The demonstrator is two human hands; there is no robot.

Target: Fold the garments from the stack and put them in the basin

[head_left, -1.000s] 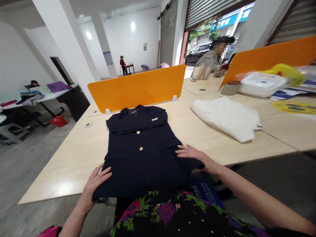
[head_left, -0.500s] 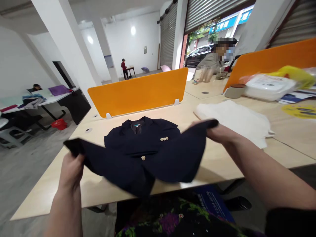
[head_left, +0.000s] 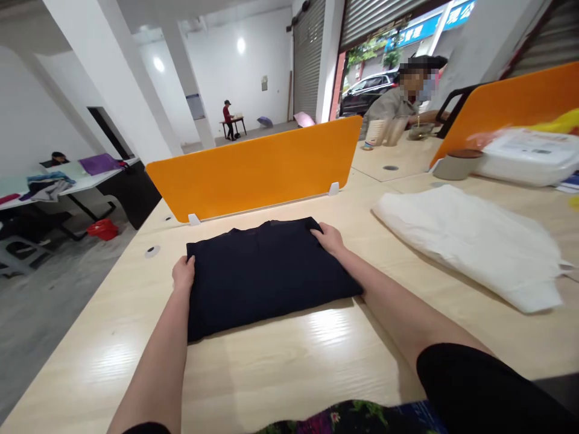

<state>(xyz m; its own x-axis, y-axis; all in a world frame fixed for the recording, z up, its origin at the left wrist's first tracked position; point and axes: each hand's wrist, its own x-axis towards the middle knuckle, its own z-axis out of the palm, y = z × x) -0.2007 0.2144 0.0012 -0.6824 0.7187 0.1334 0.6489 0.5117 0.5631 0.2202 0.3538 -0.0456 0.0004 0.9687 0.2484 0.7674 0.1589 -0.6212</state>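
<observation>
Both hands hold the far corners of the folded navy cloth jacket [head_left: 266,274]: the left hand [head_left: 183,273] has its grip closed on the upper-left corner, the right hand [head_left: 329,236] on the upper-right. The jacket lies flat on the pale wooden desk [head_left: 294,355] at centre frame, below the orange plastic divider [head_left: 253,169], well apart from a white folded cloth [head_left: 474,241] at right.

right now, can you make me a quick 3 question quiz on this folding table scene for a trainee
1. True or false: the navy jacket lies folded flat on the wooden table.
2. Which hand touches the jacket's far corner near the orange divider? A) left hand B) right hand
3. Fill in: the white garment lies to the jacket's ____.

Key: 1 true; 2 B; 3 right
</observation>
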